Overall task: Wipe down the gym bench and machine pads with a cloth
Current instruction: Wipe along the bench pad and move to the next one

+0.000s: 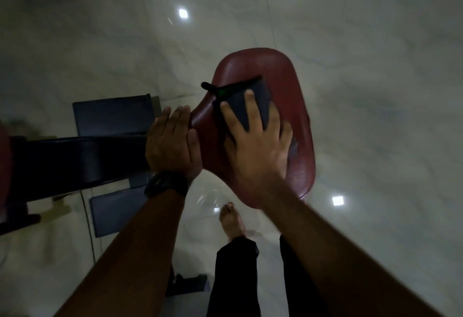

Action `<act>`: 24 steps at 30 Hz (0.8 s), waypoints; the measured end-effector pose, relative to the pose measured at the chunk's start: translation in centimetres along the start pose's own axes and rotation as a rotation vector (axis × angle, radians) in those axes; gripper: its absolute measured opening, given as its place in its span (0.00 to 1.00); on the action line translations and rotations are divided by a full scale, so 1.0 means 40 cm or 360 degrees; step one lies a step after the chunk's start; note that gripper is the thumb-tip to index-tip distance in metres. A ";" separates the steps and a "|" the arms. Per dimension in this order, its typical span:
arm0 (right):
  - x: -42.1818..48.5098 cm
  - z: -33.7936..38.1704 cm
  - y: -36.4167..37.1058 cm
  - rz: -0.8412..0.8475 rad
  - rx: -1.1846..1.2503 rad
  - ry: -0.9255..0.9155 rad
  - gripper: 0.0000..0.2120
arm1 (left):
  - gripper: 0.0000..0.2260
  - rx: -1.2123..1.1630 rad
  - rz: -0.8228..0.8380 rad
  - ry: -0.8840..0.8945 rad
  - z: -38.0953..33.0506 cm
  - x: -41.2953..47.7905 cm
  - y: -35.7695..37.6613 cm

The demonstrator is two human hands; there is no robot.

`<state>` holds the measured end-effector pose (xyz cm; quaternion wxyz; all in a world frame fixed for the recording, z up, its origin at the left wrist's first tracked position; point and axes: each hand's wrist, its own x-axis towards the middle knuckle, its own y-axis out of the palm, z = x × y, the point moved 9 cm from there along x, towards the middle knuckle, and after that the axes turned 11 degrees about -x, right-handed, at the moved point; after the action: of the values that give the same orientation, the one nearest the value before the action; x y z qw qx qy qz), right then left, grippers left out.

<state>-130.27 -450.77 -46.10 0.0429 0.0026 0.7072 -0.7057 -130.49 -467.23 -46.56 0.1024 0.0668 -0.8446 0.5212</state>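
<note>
We press our right hand [255, 151] flat on a dark cloth [240, 108], fingers straight and spread wide, with the thumb out at the hand's 3 o'clock side. The cloth lies on the red seat pad [298, 106], toward the pad's 10 o'clock part, and the pad sits just to the 3 o'clock side of the view's centre. Our left hand [172, 141] rests at the pad's narrow 9 o'clock end, fingers straight and held together, holding nothing. A dark watch [166, 183] sits on that wrist. A black frame bar [75, 159] runs from under the left hand out toward 9 o'clock, with dark flat panels [112, 116] beside it. Our bare foot [231, 220] stands at 6 o'clock on the glossy pale floor [375, 66].
</note>
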 end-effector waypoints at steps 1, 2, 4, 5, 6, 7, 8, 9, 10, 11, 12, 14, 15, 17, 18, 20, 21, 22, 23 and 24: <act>0.036 -0.005 -0.001 -0.0013 -0.0041 -0.0161 0.29 | 0.23 -0.0008 -0.0018 0.0020 0.000 -0.001 -0.002; 0.070 -0.024 -0.003 -0.0026 -0.0104 -0.0265 0.28 | 0.23 -0.0010 -0.0041 0.0042 -0.003 -0.001 -0.004; 0.108 -0.096 0.006 0.0000 -0.0133 -0.0120 0.28 | 0.23 -0.0022 -0.0073 0.0064 -0.004 -0.003 -0.007; 0.097 -0.135 0.007 0.0011 -0.0074 0.0116 0.28 | 0.23 -0.0023 -0.0077 0.0064 -0.003 -0.005 -0.008; 0.064 -0.163 0.005 -0.0001 -0.0024 0.0396 0.28 | 0.22 -0.0020 -0.0082 0.0059 -0.004 -0.005 -0.009; 0.008 -0.170 0.004 -0.0023 0.0000 0.0662 0.27 | 0.22 -0.0020 -0.0077 0.0050 -0.003 -0.005 -0.009; -0.053 -0.154 0.000 -0.0036 0.0015 0.0839 0.27 | 0.22 -0.0021 -0.0065 0.0042 -0.002 -0.005 -0.009; -0.105 -0.119 0.000 -0.0010 0.0042 0.0895 0.28 | 0.22 -0.0015 -0.0050 0.0043 -0.003 -0.003 -0.008; -0.144 -0.072 0.006 0.0032 0.0083 0.0857 0.29 | 0.22 -0.0005 -0.0032 0.0047 -0.002 -0.004 -0.005; -0.167 -0.022 0.010 0.0061 0.0124 0.0768 0.32 | 0.22 0.0009 -0.0022 0.0052 0.001 -0.003 -0.002; -0.172 0.021 0.012 0.0068 0.0168 0.0642 0.35 | 0.22 0.0026 -0.0016 0.0060 0.002 0.000 0.001; -0.123 0.076 0.008 0.0023 0.0206 0.0344 0.35 | 0.22 0.0043 -0.0018 0.0068 0.008 0.003 0.004; -0.078 0.084 0.000 0.0006 0.0177 0.0171 0.32 | 0.22 0.0045 -0.0025 0.0071 0.006 0.003 0.003; 0.014 0.068 -0.009 -0.0004 0.0060 -0.0140 0.28 | 0.21 0.0009 -0.0032 0.0066 0.003 0.001 0.003; 0.050 0.041 -0.004 0.0034 0.0017 -0.0197 0.28 | 0.21 -0.0011 -0.0041 0.0066 0.001 0.001 0.001; 0.081 -0.052 0.010 0.0105 0.0004 0.0046 0.29 | 0.22 -0.0009 -0.0060 0.0059 -0.001 -0.002 -0.001; 0.065 -0.103 0.009 0.0084 0.0012 0.0291 0.29 | 0.22 0.0000 -0.0070 0.0054 -0.003 -0.004 -0.003; 0.035 -0.134 0.003 0.0046 0.0005 0.0517 0.29 | 0.22 0.0003 -0.0075 0.0052 -0.003 -0.003 -0.003; -0.008 -0.140 -0.001 0.0019 -0.0004 0.0679 0.28 | 0.22 0.0004 -0.0070 0.0050 -0.002 -0.005 -0.002; -0.048 -0.127 -0.004 0.0009 -0.0005 0.0762 0.27 | 0.22 0.0003 -0.0061 0.0047 0.000 -0.004 -0.001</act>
<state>-128.65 -445.59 -45.83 -0.1240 0.1716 0.6983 -0.6838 -130.34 -467.26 -46.58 0.1249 0.0754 -0.8410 0.5210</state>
